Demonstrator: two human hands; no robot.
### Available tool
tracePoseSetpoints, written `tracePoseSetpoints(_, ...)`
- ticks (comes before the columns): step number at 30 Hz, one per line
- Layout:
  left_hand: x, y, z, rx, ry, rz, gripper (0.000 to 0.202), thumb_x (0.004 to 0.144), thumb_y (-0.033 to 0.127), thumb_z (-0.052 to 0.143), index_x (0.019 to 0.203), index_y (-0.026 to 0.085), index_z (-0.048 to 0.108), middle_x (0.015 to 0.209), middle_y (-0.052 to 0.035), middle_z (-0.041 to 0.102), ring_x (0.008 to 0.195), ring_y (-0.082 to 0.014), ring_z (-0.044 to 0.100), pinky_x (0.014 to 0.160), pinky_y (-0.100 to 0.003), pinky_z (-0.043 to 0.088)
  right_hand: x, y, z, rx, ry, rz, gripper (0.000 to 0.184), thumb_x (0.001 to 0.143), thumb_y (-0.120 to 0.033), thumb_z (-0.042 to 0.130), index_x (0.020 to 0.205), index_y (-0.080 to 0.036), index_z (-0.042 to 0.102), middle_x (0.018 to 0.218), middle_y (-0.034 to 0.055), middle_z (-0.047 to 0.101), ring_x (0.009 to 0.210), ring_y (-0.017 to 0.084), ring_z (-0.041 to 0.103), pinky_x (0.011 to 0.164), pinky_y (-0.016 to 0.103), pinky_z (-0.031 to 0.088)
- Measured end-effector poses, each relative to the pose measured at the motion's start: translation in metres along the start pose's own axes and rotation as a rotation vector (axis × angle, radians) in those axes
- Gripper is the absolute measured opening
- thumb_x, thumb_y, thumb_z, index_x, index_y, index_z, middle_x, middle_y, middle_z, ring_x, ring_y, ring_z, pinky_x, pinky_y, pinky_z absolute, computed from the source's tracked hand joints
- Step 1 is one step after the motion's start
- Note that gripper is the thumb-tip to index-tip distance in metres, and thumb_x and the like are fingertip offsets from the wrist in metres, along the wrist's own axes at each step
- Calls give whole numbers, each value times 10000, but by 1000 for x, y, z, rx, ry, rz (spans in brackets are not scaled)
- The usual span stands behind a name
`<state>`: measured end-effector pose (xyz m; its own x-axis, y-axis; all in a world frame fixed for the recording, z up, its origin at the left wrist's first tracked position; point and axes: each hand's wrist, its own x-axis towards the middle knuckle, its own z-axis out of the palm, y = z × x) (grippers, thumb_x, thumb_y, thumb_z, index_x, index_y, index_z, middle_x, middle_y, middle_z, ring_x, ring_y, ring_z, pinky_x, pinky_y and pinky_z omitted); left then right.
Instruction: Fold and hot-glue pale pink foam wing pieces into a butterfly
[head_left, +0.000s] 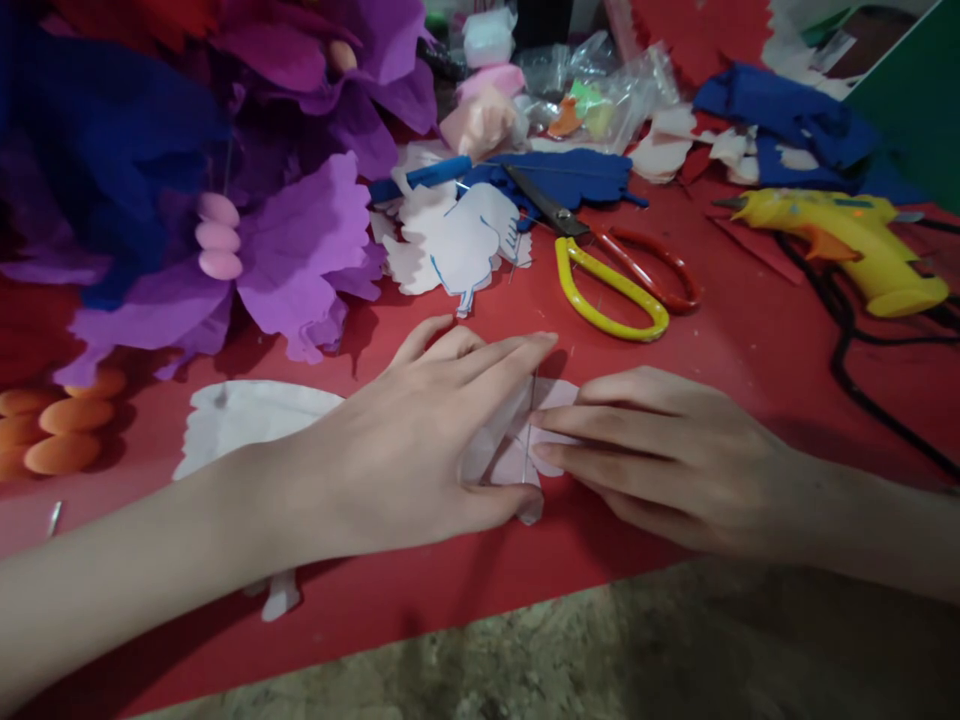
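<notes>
Between the spread fingers of the left hand (375, 450) and the right hand (682, 460), whose grip cannot be told, a pale pink cutout (506, 462) is crossed by thin wire (529, 432) and, seemingly light and creasable, is best held by its edges.

Open red tabletop (757, 355), between scissors (574, 228) and cable (834, 365) (black, trailing), glue gun (862, 240) blocking behind

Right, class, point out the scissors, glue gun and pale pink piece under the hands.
Scissors (568, 222), head view: near the pivot.
Glue gun (874, 240), head view: yellow body.
Pale pink piece (510, 462), head view: exposed middle.
</notes>
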<state>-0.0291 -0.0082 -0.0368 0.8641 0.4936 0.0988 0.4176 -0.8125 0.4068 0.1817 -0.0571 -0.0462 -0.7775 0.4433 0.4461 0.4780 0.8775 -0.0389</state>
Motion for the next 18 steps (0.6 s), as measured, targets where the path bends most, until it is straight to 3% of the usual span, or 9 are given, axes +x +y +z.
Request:
tracePoseSetpoints(5, 0, 0, 0, 18, 16, -4, 771, 702, 419, 697, 1311, 52, 401, 1189, -133, 578, 1065, -277, 498, 1038, -478, 289, -1, 0, -1, -20, -45, 9, 292, 920, -168, 354, 971, -143, 640, 980, 37, 660, 897, 143, 567, 808, 287, 484)
tracePoseSetpoints(18, -4, 1, 2, 116, 19, 39, 672, 713, 495, 657, 1216, 87, 478, 1248, -134, 560, 1075, -283, 527, 1056, -495, 259, -1, -2, -1, -18, -40, 55, 272, 908, -157, 374, 942, -144, 644, 979, 51, 643, 862, 137, 550, 784, 269, 474)
